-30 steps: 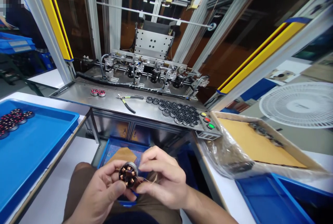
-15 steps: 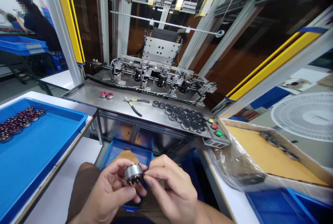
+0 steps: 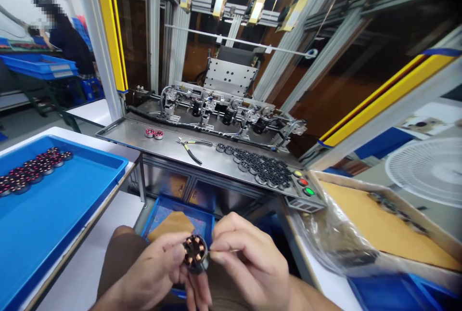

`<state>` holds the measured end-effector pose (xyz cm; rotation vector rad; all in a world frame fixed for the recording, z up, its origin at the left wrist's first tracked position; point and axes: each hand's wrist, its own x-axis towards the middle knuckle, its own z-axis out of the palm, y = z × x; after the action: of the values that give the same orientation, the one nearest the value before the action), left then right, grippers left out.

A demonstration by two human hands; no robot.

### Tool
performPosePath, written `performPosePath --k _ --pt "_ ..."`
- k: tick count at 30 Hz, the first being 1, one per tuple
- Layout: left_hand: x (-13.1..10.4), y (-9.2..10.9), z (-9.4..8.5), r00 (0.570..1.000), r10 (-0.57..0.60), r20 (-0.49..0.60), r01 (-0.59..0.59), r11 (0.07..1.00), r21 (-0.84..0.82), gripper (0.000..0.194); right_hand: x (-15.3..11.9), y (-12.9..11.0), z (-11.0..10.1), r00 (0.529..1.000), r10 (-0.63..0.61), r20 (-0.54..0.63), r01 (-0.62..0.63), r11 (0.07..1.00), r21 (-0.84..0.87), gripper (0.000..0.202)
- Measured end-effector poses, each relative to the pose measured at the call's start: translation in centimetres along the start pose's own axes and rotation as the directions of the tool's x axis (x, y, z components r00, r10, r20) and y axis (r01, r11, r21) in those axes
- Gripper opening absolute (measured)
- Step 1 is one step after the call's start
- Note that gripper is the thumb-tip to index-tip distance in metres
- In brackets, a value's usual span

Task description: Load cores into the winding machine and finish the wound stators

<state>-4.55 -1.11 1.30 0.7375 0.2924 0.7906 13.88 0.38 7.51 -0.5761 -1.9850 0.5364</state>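
Note:
My left hand (image 3: 162, 265) is closed around a motor stator (image 3: 195, 251), a short round steel ring with copper windings inside. Its wound face is turned up toward me. At the stator's right edge, the thumb and forefinger of my right hand (image 3: 249, 263) are pinched on what looks like a thin wire (image 3: 234, 251); the fingers hide most of it. Beyond my hands, several dark stators (image 3: 265, 166) crowd the metal bench. Two red-topped stators (image 3: 154, 134) sit farther left, and cutting pliers (image 3: 193, 149) with spread handles lie between the groups.
A winding machine (image 3: 227, 109) stands behind the metal bench, with push buttons (image 3: 303, 182) at the right. On the left is a blue tray (image 3: 72, 214) of wound stators. A box (image 3: 353, 214) and a fan (image 3: 429, 169) are at right. Another person (image 3: 65, 36) works far left.
The stator has tipped so its wound face shows instead of its steel side. My left fingers have shifted around it, and my right hand has moved slightly right. The camera view has turned a little.

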Motion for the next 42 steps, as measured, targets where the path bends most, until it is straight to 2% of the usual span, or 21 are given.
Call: performPosePath --k 2,6,10,12,14,15,16,18,20,23,26,28,29,30,32,33,35,36,38,40,42 --pt "-0.1 0.1 0.1 0.992 0.095 -0.080 -0.091 0.995 0.043 0.034 -0.1 0.0 0.1 0.998 0.036 -0.049 -0.037 0.999 -0.022 0.011" --pt "-0.5 0.4 0.1 0.934 0.275 -0.227 -0.237 0.955 0.180 0.028 -0.1 -0.1 0.7 0.974 0.158 -0.161 -0.156 0.987 0.023 0.012" --pt "-0.5 0.8 -0.1 0.884 0.382 -0.269 -0.343 0.922 0.181 0.031 0.0 0.1 0.8 0.968 0.219 -0.125 -0.199 0.968 0.155 0.013" --pt "0.0 1.1 -0.2 0.909 0.329 -0.256 -0.296 0.942 0.162 0.034 0.1 0.4 0.6 0.981 0.174 -0.085 -0.154 0.967 0.203 0.014" --pt "0.4 1.3 -0.2 0.978 0.123 -0.166 -0.103 0.987 0.125 0.039 0.1 0.7 0.4 0.992 0.106 -0.074 -0.088 0.972 0.220 0.014" --pt "0.5 1.4 -0.2 0.993 0.002 -0.115 0.010 0.994 0.106 0.047 0.2 0.9 0.3 0.994 0.077 -0.079 -0.058 0.974 0.220 0.014" --pt "0.6 1.4 -0.2 0.993 -0.092 -0.080 0.100 0.991 0.093 0.052 0.2 1.1 0.2 0.995 0.056 -0.087 -0.036 0.975 0.218 0.014" --pt "0.5 1.5 0.0 0.983 -0.152 -0.102 0.162 0.982 0.097 0.050 0.2 1.3 0.0 0.994 0.033 -0.105 -0.011 0.978 0.208 0.013" --pt "0.2 1.6 0.1 0.969 -0.066 -0.239 0.105 0.982 0.156 0.038 0.2 1.3 -0.1 0.992 0.038 -0.119 -0.015 0.982 0.186 0.014" --pt "0.1 1.8 0.0 0.913 0.163 -0.375 -0.049 0.954 0.296 0.031 0.2 1.4 0.1 0.981 0.104 -0.164 -0.078 0.984 0.160 0.016" --pt "0.4 1.8 -0.3 0.829 0.411 -0.379 -0.270 0.888 0.372 0.035 0.2 1.6 0.4 0.959 0.175 -0.223 -0.127 0.969 0.214 0.015" --pt "0.8 1.8 -0.5 0.788 0.490 -0.371 -0.375 0.862 0.341 0.037 0.3 1.8 0.5 0.963 0.144 -0.228 -0.082 0.962 0.262 0.014" --pt "1.0 1.8 -0.5 0.799 0.471 -0.374 -0.371 0.876 0.309 0.038 0.4 1.9 0.4 0.971 0.102 -0.215 -0.040 0.960 0.276 0.014" --pt "1.3 1.8 -0.6 0.839 0.399 -0.371 -0.315 0.910 0.269 0.038 0.4 2.0 0.3 0.980 0.054 -0.192 0.003 0.959 0.284 0.013" --pt "1.6 1.8 -0.5 0.943 0.129 -0.307 -0.079 0.982 0.169 0.045 0.4 2.1 -0.1 0.991 -0.024 -0.134 0.062 0.957 0.283 0.013" --pt "1.7 1.8 -0.4 0.969 -0.032 -0.244 0.063 0.991 0.122 0.050 0.4 2.1 -0.4 0.994 -0.039 -0.106 0.068 0.958 0.278 0.014" --pt "1.6 1.9 -0.1 0.967 -0.227 -0.118 0.237 0.969 0.076 0.055 0.3 2.1 -0.8 0.997 -0.032 -0.069 0.049 0.964 0.261 0.015" --pt "1.5 1.8 0.1 0.967 -0.238 -0.091 0.245 0.966 0.076 0.052 0.2 2.1 -0.9 0.998 -0.017 -0.068 0.034 0.968 0.250 0.016" --pt "1.3 1.8 0.4 0.981 -0.152 -0.117 0.164 0.981 0.104 0.041 -0.1 2.0 -1.0 0.996 0.024 -0.084 -0.005 0.976 0.219 0.015" --pt "1.2 1.6 0.6 0.986 0.000 -0.169 0.031 0.982 0.184 0.033 -0.4 1.8 -0.9 0.989 0.075 -0.126 -0.051 0.982 0.180 0.012" --pt "1.3 1.2 0.6 0.961 0.172 -0.218 -0.101 0.948 0.303 0.035 -0.6 1.7 -0.7 0.978 0.121 -0.168 -0.097 0.984 0.148 0.010"
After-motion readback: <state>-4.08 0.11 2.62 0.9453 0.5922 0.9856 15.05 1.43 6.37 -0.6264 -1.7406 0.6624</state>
